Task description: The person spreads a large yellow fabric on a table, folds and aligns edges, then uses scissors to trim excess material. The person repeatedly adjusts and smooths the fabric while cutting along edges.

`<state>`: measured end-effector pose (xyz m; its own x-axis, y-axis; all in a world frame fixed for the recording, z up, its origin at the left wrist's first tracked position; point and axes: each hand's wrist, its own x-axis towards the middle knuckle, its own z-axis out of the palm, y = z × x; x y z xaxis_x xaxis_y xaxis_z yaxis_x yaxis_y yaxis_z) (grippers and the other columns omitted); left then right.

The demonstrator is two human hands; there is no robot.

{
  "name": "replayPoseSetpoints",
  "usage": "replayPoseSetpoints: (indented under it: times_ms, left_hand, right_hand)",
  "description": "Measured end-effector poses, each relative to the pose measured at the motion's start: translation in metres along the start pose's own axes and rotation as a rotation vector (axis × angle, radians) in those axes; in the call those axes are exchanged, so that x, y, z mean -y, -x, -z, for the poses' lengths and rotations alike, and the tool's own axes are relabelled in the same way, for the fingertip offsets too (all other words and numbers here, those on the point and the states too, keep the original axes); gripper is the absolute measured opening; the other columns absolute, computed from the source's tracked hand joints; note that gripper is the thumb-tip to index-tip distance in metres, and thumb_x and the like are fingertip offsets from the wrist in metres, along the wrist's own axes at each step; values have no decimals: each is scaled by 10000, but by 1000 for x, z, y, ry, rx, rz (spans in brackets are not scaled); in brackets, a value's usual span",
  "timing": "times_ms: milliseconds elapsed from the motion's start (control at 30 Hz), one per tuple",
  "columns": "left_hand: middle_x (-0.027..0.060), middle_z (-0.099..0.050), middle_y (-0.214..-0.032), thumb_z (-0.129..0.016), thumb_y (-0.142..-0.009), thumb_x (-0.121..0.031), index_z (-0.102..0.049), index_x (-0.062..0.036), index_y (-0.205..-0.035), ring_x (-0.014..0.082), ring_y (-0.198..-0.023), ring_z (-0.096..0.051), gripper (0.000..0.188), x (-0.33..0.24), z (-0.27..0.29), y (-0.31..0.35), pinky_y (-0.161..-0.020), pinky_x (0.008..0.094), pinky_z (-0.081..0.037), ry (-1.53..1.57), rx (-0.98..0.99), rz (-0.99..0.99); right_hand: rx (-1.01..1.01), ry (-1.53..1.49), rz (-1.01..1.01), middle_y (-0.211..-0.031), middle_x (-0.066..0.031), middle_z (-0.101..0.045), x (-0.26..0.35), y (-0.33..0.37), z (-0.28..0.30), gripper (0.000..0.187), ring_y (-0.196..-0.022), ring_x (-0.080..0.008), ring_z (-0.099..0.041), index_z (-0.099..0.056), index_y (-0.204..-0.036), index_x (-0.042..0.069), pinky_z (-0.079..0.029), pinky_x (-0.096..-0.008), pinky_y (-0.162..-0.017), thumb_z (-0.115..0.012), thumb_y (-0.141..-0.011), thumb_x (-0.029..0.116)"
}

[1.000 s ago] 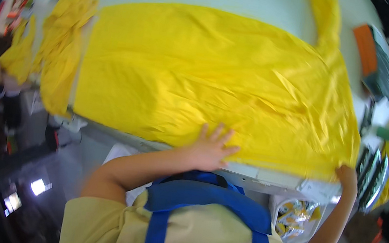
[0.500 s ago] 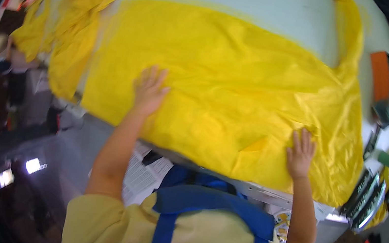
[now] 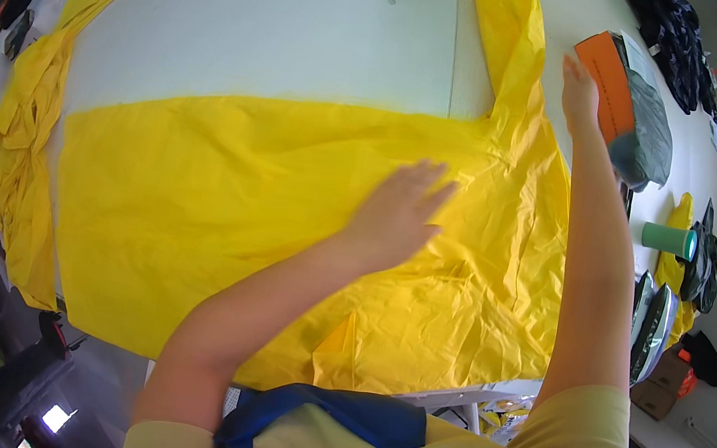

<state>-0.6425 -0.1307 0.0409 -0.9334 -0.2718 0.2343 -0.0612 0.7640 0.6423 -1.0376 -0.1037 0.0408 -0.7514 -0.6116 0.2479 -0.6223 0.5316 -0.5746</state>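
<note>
A large yellow garment (image 3: 215,204) of smooth, raincoat-like fabric lies spread over the pale table, with a sleeve-like strip (image 3: 513,35) running away at the far right. Creases gather on its right half, and a small folded flap (image 3: 342,341) shows by the near edge. My left hand (image 3: 396,216) is over the middle of the garment, fingers spread and slightly blurred, holding nothing; whether it touches the fabric I cannot tell. Stretched far forward, my right hand (image 3: 580,95) has its fingers extended beside the orange side of a box (image 3: 605,85); contact with it is unclear.
More yellow fabric (image 3: 25,150) hangs at the left table edge. Grey-green plastic (image 3: 650,137) lies against the box. On the right are a green cylinder (image 3: 668,239), dark plastic packets (image 3: 658,326) and dark clothing (image 3: 672,48). A pale table surface (image 3: 313,25) extends beyond the garment.
My right hand has left the garment's near right part and reached forward to the orange box. The left hand has lifted or slid rightward over the garment. The view has shifted right.
</note>
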Motion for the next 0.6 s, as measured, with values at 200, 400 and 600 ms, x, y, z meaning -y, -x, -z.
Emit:
replayPoseSetpoints:
  times_ms: [200, 400, 600]
  left_hand:
    - [151, -294, -1465, -512, -897, -385, -372, -110, -1385, 332, -1351, -271, 578, 21, -76, -60, -1116, 450, -203, -194, 110, -12]
    - [148, -270, -1481, -478, -899, -451, -331, -166, -1421, 323, -1371, -231, 613, 14, -73, -61, -1129, 459, -159, -184, 123, -8]
    - [158, -288, -1461, -570, -839, -417, -371, -137, -1386, 308, -1353, -264, 646, 17, -58, -58, -1125, 436, -183, -195, 134, -11]
  right_hand:
    - [207, -601, -604, -1269, -157, -523, 97, -63, -34, 497, -1196, -297, -484, -402, -1338, 14, -399, -409, -986, -458, -947, 315]
    - [307, -1440, -205, -1026, -131, -640, 89, -61, 2, 242, -911, -269, -628, -556, -1099, 23, -526, -402, -830, -454, -922, 153]
    - [-190, -802, 176, -1113, -159, -582, 166, 84, 51, 243, -1042, -278, -571, -539, -1117, 42, -465, -390, -890, -507, -909, 164]
